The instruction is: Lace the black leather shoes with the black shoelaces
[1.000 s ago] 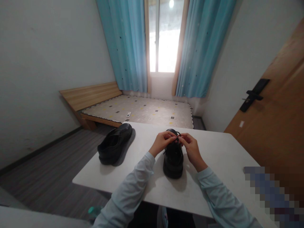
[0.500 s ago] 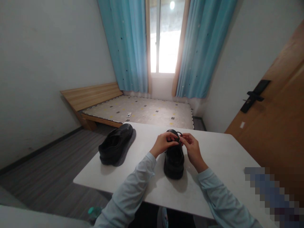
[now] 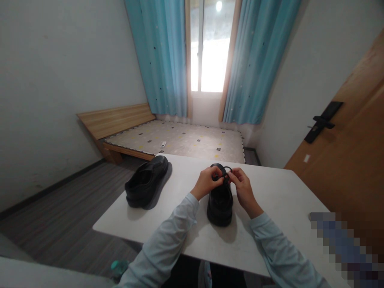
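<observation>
Head view showed both hands at work on a black shoe point(image 3: 220, 202) that stood on its sole on the white table point(image 3: 279, 196), near the middle of the top and close to the person. The left hand point(image 3: 207, 182) had its fingers curled together and pinched on the black lace point(image 3: 225, 173) at the top of that shoe. The right hand point(image 3: 242, 185) met it from the other side, thumb and forefinger closed on the same lace, so that the fingertips of the two hands lay just beside each other over the shoe's tongue. A small loop of lace stood up between them. How much lace each hand held could not be told, the strands being dark and small.

A second black shoe point(image 3: 146, 183) lay well apart to the left, near the table's left edge, touched by neither hand. Beyond the table stood a low wooden bed point(image 3: 180, 138), blue curtains point(image 3: 162, 56) at a bright window, and a wooden door point(image 3: 354, 140) on the right. Nothing stood between the hands and the shoe; the hands themselves hid its laced front.

The shoe under the hands ran lengthwise away from the person, its rounded end toward the near table edge and the laced part farther off. The other shoe lay aslant, its long axis running from near left to far right.
</observation>
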`<state>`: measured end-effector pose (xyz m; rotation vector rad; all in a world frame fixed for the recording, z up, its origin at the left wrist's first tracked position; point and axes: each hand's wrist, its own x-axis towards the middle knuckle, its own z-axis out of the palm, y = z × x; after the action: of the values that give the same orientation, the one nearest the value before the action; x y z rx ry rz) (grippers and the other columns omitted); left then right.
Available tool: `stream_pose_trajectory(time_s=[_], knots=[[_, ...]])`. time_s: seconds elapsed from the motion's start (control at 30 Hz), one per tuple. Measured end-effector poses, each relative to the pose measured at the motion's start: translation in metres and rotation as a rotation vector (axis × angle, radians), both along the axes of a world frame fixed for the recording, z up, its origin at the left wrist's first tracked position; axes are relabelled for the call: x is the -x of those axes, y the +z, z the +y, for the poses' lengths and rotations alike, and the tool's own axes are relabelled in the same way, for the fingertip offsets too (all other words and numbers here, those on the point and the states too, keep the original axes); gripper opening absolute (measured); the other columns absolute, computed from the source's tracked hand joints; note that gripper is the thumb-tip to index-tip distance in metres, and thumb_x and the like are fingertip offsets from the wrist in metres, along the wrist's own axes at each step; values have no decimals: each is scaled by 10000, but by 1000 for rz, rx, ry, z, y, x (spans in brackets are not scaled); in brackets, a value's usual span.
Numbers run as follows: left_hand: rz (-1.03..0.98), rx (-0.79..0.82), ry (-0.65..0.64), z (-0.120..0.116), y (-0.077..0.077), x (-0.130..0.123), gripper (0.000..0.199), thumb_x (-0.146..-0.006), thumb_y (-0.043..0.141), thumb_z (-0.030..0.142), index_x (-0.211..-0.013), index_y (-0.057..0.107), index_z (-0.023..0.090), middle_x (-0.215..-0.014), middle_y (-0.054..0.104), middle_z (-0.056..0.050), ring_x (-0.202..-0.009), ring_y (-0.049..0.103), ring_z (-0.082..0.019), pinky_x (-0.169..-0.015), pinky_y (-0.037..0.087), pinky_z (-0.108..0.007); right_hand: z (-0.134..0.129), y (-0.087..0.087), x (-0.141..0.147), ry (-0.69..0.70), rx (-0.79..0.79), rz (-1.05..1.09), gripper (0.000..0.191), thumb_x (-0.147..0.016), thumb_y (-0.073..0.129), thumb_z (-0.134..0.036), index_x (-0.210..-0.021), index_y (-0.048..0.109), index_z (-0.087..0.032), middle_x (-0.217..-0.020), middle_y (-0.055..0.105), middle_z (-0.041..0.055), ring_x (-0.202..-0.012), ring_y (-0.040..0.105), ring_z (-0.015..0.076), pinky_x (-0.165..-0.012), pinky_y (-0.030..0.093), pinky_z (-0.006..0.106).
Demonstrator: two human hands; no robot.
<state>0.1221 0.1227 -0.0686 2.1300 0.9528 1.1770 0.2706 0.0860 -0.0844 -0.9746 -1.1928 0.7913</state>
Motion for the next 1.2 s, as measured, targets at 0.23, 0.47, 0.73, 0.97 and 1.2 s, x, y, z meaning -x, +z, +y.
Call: stream_pose_trajectory(time_s=[0.23, 0.47, 0.73, 0.97, 1.2], knots=[[68, -144, 66, 1, -4, -2, 77, -718, 619, 199, -715, 546, 175, -691, 582, 21, -673, 526, -124, -686, 395, -255, 3, -2, 0, -19, 44, 39, 155, -776, 630, -336, -762, 544, -208, -661, 540, -45, -619, 507, 115, -624, 408, 263], [99, -160, 15, 4, -4, 2, 114, -717, 673, 218, -757, 574, 177, -740, 629, 11, -694, 560, -133, -744, 402, -286, 4, -1, -1, 5, 85, 180, 143, -755, 632, -325, -746, 553, -205, -727, 589, -35, -608, 521, 103, -604, 419, 253], [17, -14, -146, 11, -1, 13, 268, -713, 705, 351, -916, 653, 184, -760, 662, -2, -719, 571, -138, -689, 437, -250, 1, 2, 1, 10, 108, 253, 145, -733, 640, -315, -733, 549, -202, -745, 609, -31, -597, 521, 91, -595, 418, 236], [-8, 44, -203, 15, 1, 21, 188, -767, 642, 296, -908, 683, 178, -865, 686, -35, -763, 586, -141, -746, 455, -266, -1, 3, -1, 11, 129, 281, 159, -714, 655, -325, -724, 546, -209, -732, 608, -32, -605, 530, 92, -600, 427, 236], [-353, 263, -351, 16, -3, 17, 194, -789, 619, 308, -882, 578, 142, -839, 617, -33, -762, 608, -128, -733, 480, -262, -2, 2, -1, 22, 121, 272, 166, -715, 657, -334, -733, 551, -208, -724, 608, -28, -606, 529, 96, -601, 432, 238]])
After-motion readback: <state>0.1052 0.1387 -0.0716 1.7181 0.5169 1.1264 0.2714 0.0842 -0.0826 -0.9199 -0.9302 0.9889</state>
